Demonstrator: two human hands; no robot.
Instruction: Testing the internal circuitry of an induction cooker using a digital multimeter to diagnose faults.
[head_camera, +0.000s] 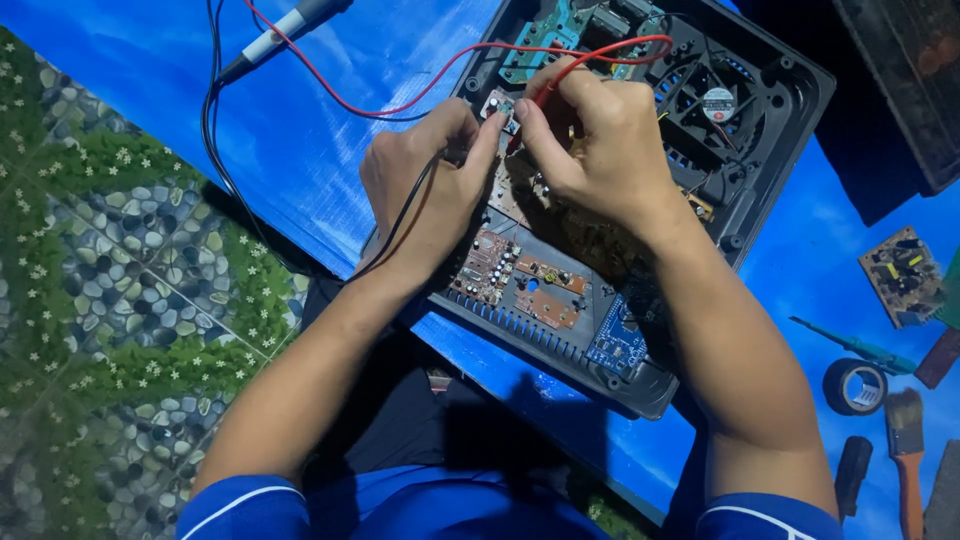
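Observation:
My left hand (425, 175) pinches a black test probe whose black wire (400, 225) runs back under my wrist. Its fingertips also steady a small component board (503, 107). My right hand (595, 145) grips a red test probe against that same small board, and its red wire (400, 100) loops away over the blue mat. Both hands hover over an opened black electronics casing (780, 110) with several circuit boards (525, 285) and a cooling fan (715, 105) inside.
A soldering iron (285, 30) lies at the top left on the blue mat (300, 150). At the right sit a loose circuit board (900, 275), a green screwdriver (850, 345), a tape roll (853, 387), a brush (905, 440) and a black handle (852, 475).

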